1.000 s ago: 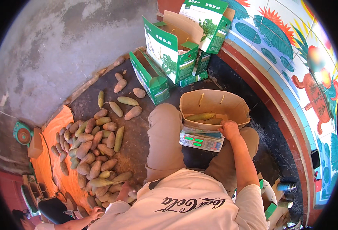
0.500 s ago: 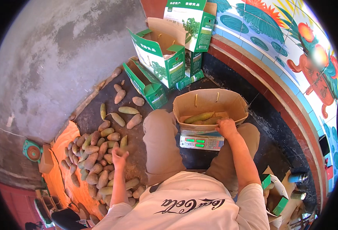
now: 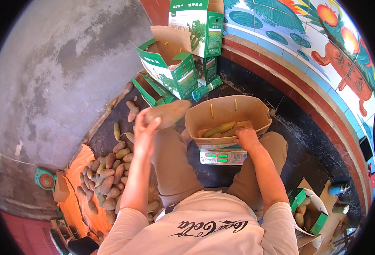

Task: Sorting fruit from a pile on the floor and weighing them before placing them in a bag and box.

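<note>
A large, soil-coated brown radish point(image 3: 170, 114) is gripped at its left end by my left hand point(image 3: 144, 129), raised left of an open cardboard box point(image 3: 261, 121). My right hand point(image 3: 247, 138) is closed over the near right rim of that box, its fingertips just inside. Within the box lie a green radish point(image 3: 219, 129) and browner ones partly hidden by the wall and my hand. Two yellow cord handles stand at its far side. Beneath the box sits a digital scale point(image 3: 223, 157) with lit green displays, between my knees.
A heap of radishes point(image 3: 106, 182) covers the left floor beside an orange sheet point(image 3: 75, 170). Green-and-white cartons point(image 3: 183, 76) stand ahead by the painted tile wall point(image 3: 276, 25). At lower right is another carton point(image 3: 319, 223) holding radishes, near a blue container point(image 3: 339, 188).
My left hand has lifted a radish from the heap and carried it up and rightward toward the box. My right hand stays at the box's rim.
</note>
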The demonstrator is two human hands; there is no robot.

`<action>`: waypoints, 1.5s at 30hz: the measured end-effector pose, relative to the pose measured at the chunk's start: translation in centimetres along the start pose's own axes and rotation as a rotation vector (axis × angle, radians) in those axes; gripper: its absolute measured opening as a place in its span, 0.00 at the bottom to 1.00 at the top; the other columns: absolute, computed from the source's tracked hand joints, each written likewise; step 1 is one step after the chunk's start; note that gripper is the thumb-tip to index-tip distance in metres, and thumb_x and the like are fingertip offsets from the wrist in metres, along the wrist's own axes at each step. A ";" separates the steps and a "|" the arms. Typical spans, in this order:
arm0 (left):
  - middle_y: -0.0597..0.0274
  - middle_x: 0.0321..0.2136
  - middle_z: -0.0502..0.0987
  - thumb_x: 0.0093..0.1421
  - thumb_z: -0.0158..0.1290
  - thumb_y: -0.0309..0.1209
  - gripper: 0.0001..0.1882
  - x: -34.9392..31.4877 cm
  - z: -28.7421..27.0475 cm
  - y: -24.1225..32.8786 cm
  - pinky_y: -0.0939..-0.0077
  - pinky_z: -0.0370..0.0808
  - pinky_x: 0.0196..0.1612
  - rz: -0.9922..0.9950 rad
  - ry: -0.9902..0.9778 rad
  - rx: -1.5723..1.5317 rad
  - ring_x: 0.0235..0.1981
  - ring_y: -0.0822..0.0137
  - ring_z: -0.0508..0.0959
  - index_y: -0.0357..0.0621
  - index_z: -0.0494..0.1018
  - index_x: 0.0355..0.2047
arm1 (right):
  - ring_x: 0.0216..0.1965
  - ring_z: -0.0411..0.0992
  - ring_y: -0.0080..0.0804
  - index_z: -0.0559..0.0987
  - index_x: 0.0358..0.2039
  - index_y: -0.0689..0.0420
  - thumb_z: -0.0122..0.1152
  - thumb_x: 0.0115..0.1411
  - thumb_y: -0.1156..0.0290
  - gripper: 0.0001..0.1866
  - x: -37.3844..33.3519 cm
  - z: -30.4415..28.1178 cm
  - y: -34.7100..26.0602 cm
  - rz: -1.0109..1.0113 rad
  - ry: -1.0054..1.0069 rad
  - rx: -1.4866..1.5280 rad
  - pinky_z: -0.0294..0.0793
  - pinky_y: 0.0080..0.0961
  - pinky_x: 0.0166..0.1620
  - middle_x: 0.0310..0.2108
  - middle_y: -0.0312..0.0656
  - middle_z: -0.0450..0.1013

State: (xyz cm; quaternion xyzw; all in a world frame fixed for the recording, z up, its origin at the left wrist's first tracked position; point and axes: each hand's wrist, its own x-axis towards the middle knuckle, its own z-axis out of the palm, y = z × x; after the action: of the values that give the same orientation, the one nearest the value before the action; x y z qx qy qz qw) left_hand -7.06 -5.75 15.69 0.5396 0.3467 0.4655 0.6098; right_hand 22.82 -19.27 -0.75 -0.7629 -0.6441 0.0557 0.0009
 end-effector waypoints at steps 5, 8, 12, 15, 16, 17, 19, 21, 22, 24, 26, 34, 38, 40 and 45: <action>0.59 0.42 0.71 0.48 0.62 0.31 0.31 1.7 5.2 -6.4 0.68 0.72 0.39 -0.235 -0.114 0.147 0.43 0.65 0.71 0.46 0.60 0.52 | 0.40 0.72 0.36 0.78 0.33 0.52 0.62 0.48 0.57 0.15 0.0 -0.5 -0.3 -0.004 -0.008 0.012 0.68 0.32 0.43 0.32 0.39 0.76; 0.57 0.43 0.70 0.49 0.61 0.32 0.31 1.4 8.2 -9.8 0.65 0.73 0.40 -0.359 -0.138 0.223 0.44 0.63 0.71 0.45 0.60 0.52 | 0.41 0.72 0.36 0.78 0.33 0.53 0.62 0.48 0.57 0.15 -0.1 -0.6 -0.3 -0.004 -0.012 0.029 0.68 0.32 0.43 0.32 0.40 0.76; 0.54 0.49 0.66 0.52 0.59 0.32 0.34 0.8 10.9 -13.3 0.63 0.72 0.45 -0.519 -0.167 0.172 0.47 0.59 0.70 0.45 0.56 0.57 | 0.37 0.72 0.39 0.77 0.28 0.54 0.63 0.46 0.59 0.14 0.0 0.1 0.3 -0.009 0.010 0.061 0.70 0.34 0.41 0.30 0.42 0.74; 0.52 0.50 0.65 0.54 0.56 0.30 0.32 0.7 9.6 -14.8 0.68 0.70 0.49 -0.402 -0.278 0.333 0.49 0.59 0.69 0.44 0.56 0.58 | 0.37 0.72 0.39 0.77 0.28 0.54 0.63 0.46 0.59 0.13 0.0 0.1 0.1 -0.047 0.073 0.093 0.70 0.34 0.41 0.30 0.42 0.74; 0.51 0.51 0.66 0.55 0.55 0.29 0.30 0.8 9.1 -14.6 0.71 0.68 0.50 -0.269 -0.367 0.525 0.50 0.60 0.69 0.44 0.58 0.57 | 0.37 0.72 0.39 0.77 0.28 0.54 0.63 0.46 0.59 0.13 0.0 0.1 0.2 -0.047 0.070 0.092 0.70 0.34 0.41 0.30 0.42 0.74; 0.51 0.51 0.66 0.55 0.55 0.29 0.30 0.9 8.5 -14.4 0.71 0.68 0.50 -0.271 -0.366 0.523 0.50 0.60 0.69 0.44 0.58 0.57 | 0.37 0.72 0.39 0.77 0.28 0.55 0.63 0.46 0.59 0.13 0.1 0.2 0.3 -0.058 0.084 0.089 0.70 0.34 0.42 0.30 0.42 0.74; 0.52 0.50 0.68 0.55 0.52 0.26 0.22 1.0 6.8 -13.1 0.75 0.67 0.50 -0.069 -0.377 0.559 0.50 0.63 0.69 0.42 0.65 0.52 | 0.37 0.72 0.39 0.77 0.28 0.55 0.63 0.46 0.59 0.13 0.0 0.2 0.4 -0.072 0.092 0.088 0.70 0.35 0.42 0.29 0.42 0.74; 0.54 0.48 0.71 0.53 0.53 0.25 0.17 0.5 5.4 -8.9 0.69 0.67 0.52 0.253 -0.302 0.589 0.50 0.58 0.70 0.40 0.71 0.45 | 0.37 0.72 0.39 0.77 0.27 0.55 0.63 0.46 0.60 0.13 -0.1 0.1 0.6 -0.030 0.030 0.071 0.70 0.35 0.41 0.29 0.42 0.74; 0.54 0.47 0.72 0.52 0.52 0.23 0.13 0.0 4.8 -6.6 0.69 0.66 0.53 0.324 -0.159 0.627 0.50 0.58 0.70 0.41 0.72 0.41 | 0.37 0.72 0.39 0.77 0.27 0.55 0.63 0.46 0.60 0.13 -0.1 0.1 0.6 -0.034 0.026 0.070 0.70 0.35 0.41 0.29 0.42 0.74; 0.55 0.46 0.73 0.51 0.50 0.18 0.12 -0.6 2.6 -2.8 0.68 0.65 0.54 0.580 0.020 0.803 0.50 0.58 0.71 0.41 0.72 0.37 | 0.39 0.72 0.36 0.78 0.32 0.52 0.61 0.49 0.58 0.14 0.0 0.0 0.6 -0.039 0.037 0.052 0.69 0.33 0.42 0.30 0.39 0.76; 0.54 0.46 0.72 0.52 0.49 0.17 0.12 -0.6 -2.2 -2.7 0.68 0.65 0.52 0.565 0.170 0.760 0.48 0.57 0.71 0.38 0.72 0.37 | 0.39 0.72 0.36 0.78 0.32 0.52 0.61 0.49 0.58 0.14 0.1 -0.1 0.4 -0.037 0.004 0.047 0.69 0.33 0.42 0.30 0.40 0.76; 0.47 0.33 0.74 0.52 0.50 0.25 0.06 -11.8 -22.1 -16.3 0.59 0.70 0.42 0.103 0.169 1.473 0.37 0.47 0.73 0.37 0.73 0.31 | 0.35 0.72 0.40 0.77 0.26 0.55 0.63 0.46 0.61 0.11 0.1 0.1 0.1 -0.045 0.079 0.064 0.69 0.35 0.41 0.28 0.43 0.74; 0.48 0.39 0.73 0.51 0.51 0.32 0.12 -23.4 -28.5 -24.4 0.60 0.70 0.45 -0.569 0.060 1.612 0.42 0.51 0.73 0.43 0.73 0.36 | 0.35 0.72 0.40 0.77 0.26 0.55 0.64 0.45 0.62 0.11 -0.1 -0.2 0.0 -0.036 0.085 0.070 0.69 0.35 0.40 0.28 0.43 0.74; 0.52 0.46 0.70 0.50 0.53 0.35 0.17 -29.1 -30.0 -26.0 0.62 0.69 0.50 -0.869 -0.167 1.655 0.48 0.53 0.71 0.47 0.72 0.42 | 0.35 0.72 0.40 0.77 0.26 0.55 0.64 0.45 0.62 0.11 -0.2 -0.2 -0.1 -0.036 0.082 0.074 0.69 0.35 0.40 0.28 0.43 0.74; 0.52 0.51 0.68 0.43 0.61 0.42 0.32 -35.2 -26.2 -23.9 0.65 0.68 0.52 -1.349 -0.362 1.528 0.52 0.55 0.69 0.46 0.68 0.49 | 0.34 0.72 0.40 0.77 0.27 0.55 0.65 0.44 0.62 0.12 -0.7 -0.3 0.0 -0.001 0.057 0.046 0.69 0.34 0.40 0.28 0.43 0.75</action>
State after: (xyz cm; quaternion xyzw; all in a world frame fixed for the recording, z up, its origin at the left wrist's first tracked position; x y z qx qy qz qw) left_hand -38.13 -29.71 -15.18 0.5382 0.6830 -0.4055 0.2818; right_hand 22.71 -19.91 -0.44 -0.7636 -0.6428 0.0488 0.0371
